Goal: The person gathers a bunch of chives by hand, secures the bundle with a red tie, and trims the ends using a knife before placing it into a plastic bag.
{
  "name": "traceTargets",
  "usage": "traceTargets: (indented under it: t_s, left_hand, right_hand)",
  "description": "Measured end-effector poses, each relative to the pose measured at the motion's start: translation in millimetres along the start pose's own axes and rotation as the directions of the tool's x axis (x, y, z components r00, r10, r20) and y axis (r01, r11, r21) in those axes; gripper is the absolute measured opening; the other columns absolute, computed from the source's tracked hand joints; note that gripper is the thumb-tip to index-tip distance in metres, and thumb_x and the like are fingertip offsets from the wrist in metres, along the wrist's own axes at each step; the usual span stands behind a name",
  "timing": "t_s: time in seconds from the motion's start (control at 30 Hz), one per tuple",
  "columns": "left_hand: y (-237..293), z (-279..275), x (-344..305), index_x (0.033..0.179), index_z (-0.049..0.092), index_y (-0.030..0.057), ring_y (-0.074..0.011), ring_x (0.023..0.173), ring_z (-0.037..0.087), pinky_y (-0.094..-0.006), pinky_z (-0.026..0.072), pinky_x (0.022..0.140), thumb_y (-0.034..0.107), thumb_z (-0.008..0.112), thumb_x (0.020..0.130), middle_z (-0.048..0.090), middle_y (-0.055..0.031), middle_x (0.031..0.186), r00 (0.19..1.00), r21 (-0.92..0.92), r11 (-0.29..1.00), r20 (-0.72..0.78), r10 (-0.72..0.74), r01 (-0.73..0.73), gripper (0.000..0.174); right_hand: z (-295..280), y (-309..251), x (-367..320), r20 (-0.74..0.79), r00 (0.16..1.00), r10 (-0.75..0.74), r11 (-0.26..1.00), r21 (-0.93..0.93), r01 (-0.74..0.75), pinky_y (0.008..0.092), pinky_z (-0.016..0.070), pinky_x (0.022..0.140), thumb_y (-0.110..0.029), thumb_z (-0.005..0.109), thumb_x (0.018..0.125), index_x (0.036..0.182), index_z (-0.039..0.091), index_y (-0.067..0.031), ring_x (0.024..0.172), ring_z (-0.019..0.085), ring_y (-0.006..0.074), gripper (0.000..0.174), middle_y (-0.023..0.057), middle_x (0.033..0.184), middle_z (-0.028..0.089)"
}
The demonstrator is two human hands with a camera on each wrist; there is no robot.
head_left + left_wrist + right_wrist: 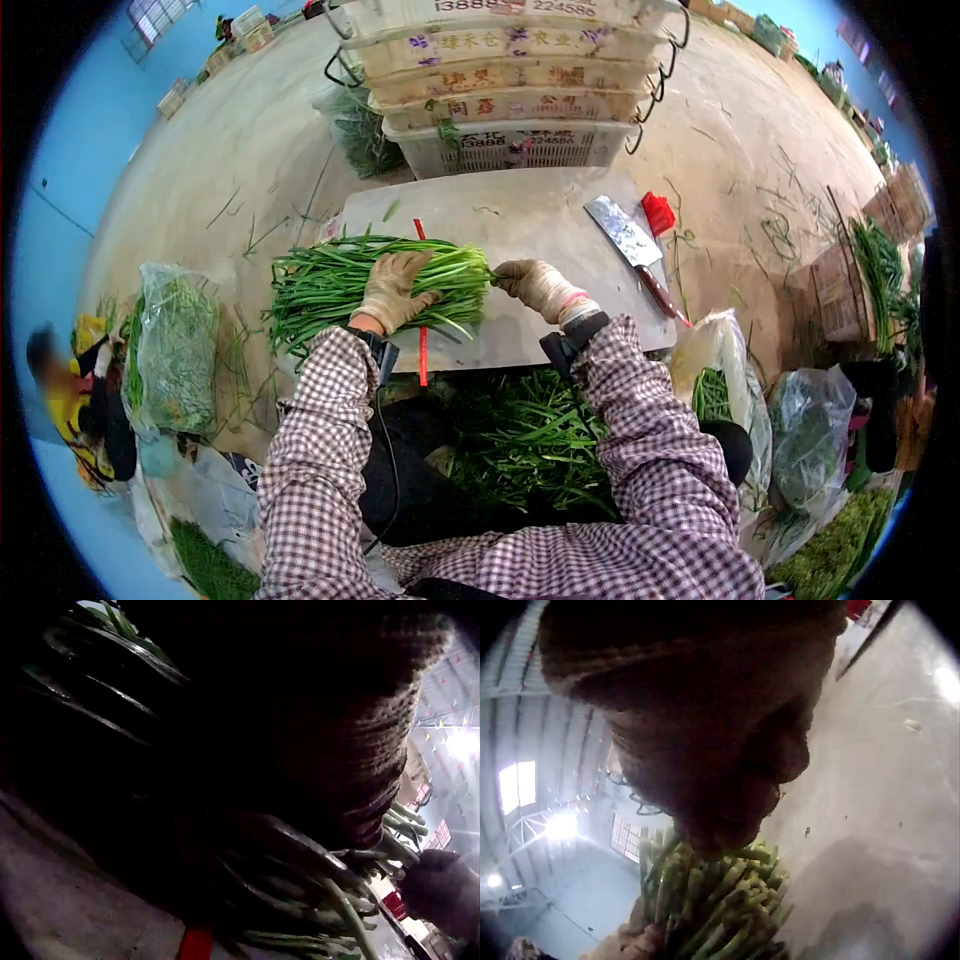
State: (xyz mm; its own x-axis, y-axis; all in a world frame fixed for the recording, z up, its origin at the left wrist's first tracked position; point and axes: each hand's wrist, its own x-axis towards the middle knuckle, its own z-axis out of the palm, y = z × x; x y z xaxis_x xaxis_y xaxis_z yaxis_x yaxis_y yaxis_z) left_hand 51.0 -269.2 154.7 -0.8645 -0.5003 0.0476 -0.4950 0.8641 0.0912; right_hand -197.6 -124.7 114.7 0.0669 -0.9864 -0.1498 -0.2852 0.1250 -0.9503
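A large bunch of long green stalks (330,290) lies on the pale board (520,205), its cut ends toward the right. The gloved left hand (393,290) rests across the bunch with fingers and thumb spread over it. At the cut ends, the gloved right hand (540,288) has its fingers curled, pinching a stalk end. The right wrist view shows those curled fingers (727,817) against the pale stalk ends (720,900). A red strip (422,355) runs under the bunch. In the left wrist view the glove (322,735) is dark above the stalks (300,892).
A cleaver (625,235) lies at the board's right, beside a red object (657,213). Stacked crates (510,145) stand beyond the board. Loose greens (530,440) lie below its near edge. Bagged greens (178,350) stand at left, and a plastic bag (712,370) at right.
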Motion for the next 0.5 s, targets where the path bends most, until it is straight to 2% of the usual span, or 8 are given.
traceTargets:
  t_s: [0.07,0.13,0.17,0.2,0.23,0.33,0.37,0.5]
  left_hand:
    - [1,2,-1,0.142,0.037,0.0129,-0.0287,0.124,0.043,-0.0441,0.0251,0.111,0.043,0.067,0.082,0.048,-0.0105,0.132,0.999,0.010,1.000,-0.027,0.026,-0.026,0.073]
    - [4,0,-1,0.141,0.038,0.0120,-0.0292,0.123,0.043,-0.0444,0.0255,0.111,0.043,0.067,0.082,0.048,-0.0111,0.131,0.997,0.017,0.998,-0.054,0.054,-0.054,0.073]
    - [3,-2,-1,0.141,0.037,0.0091,-0.0299,0.126,0.041,-0.0446,0.0241,0.112,0.048,0.073,0.074,0.047,-0.0122,0.133,0.998,-0.023,0.998,-0.029,0.051,-0.051,0.086]
    - [4,-7,-2,0.141,0.037,0.0081,-0.0301,0.128,0.039,-0.0446,0.0231,0.113,0.050,0.075,0.070,0.046,-0.0128,0.134,0.998,-0.010,0.998,-0.007,0.061,-0.061,0.091]
    - [7,-13,-2,0.142,0.036,0.0071,-0.0302,0.129,0.038,-0.0446,0.0221,0.114,0.052,0.078,0.066,0.045,-0.0133,0.135,0.997,0.002,0.997,0.015,0.075,-0.075,0.097]
    - [8,-12,-2,0.143,0.030,0.0044,-0.0337,0.134,0.032,-0.0458,0.0191,0.116,0.054,0.084,0.053,0.040,-0.0157,0.138,0.994,0.031,0.996,0.080,0.077,-0.080,0.116]
    - [12,-12,-2,0.143,0.030,0.0044,-0.0336,0.134,0.032,-0.0458,0.0191,0.116,0.054,0.084,0.054,0.040,-0.0155,0.137,0.995,0.073,0.995,0.081,0.059,-0.065,0.116]
    - [17,-16,2,0.144,0.030,0.0049,-0.0313,0.133,0.034,-0.0453,0.0189,0.116,0.049,0.085,0.054,0.041,-0.0139,0.136,0.994,0.119,0.993,0.107,-0.005,-0.008,0.114]
  right_hand:
    - [3,9,-29,0.032,0.999,0.004,0.986,-0.165,0.001,0.0294,0.0475,0.091,-0.003,0.053,0.091,0.129,0.053,-0.0058,0.108,0.060,0.0208,0.039,0.0059,0.121,0.064]
    - [5,30,-55,0.152,0.987,0.056,0.982,0.168,-0.082,0.0275,0.0500,0.083,-0.003,0.058,0.088,0.119,0.063,-0.0029,0.097,0.062,0.0156,0.031,0.0074,0.111,0.068]
    - [26,34,-65,0.383,0.912,0.148,0.958,-0.284,-0.036,0.0302,0.0500,0.085,-0.010,0.062,0.087,0.120,0.063,-0.0055,0.098,0.063,0.0184,0.033,0.0073,0.112,0.068]
    - [46,35,-72,0.521,0.791,0.321,0.749,-0.651,0.125,0.0328,0.0499,0.086,-0.018,0.066,0.085,0.120,0.063,-0.0081,0.100,0.063,0.0211,0.037,0.0073,0.113,0.068]
    - [45,6,-93,0.527,0.766,0.367,0.742,-0.663,0.101,0.0344,0.0491,0.089,-0.026,0.069,0.082,0.121,0.063,-0.0106,0.101,0.062,0.0229,0.042,0.0075,0.114,0.067]
    - [22,-31,-94,0.320,0.905,0.279,0.845,-0.530,-0.073,0.0359,0.0482,0.093,-0.040,0.073,0.077,0.125,0.060,-0.0143,0.111,0.059,0.0274,0.056,0.0103,0.121,0.063]
    - [20,-3,-70,0.026,0.983,0.180,0.843,-0.520,-0.140,0.0373,0.0482,0.093,-0.041,0.073,0.077,0.125,0.059,-0.0113,0.111,0.059,0.0302,0.058,0.0127,0.122,0.062]
    - [25,-46,-34,-0.368,0.926,0.087,0.916,-0.336,-0.219,0.0387,0.0459,0.097,-0.041,0.076,0.075,0.136,0.046,-0.0055,0.115,0.056,0.0321,0.077,0.0180,0.128,0.056]
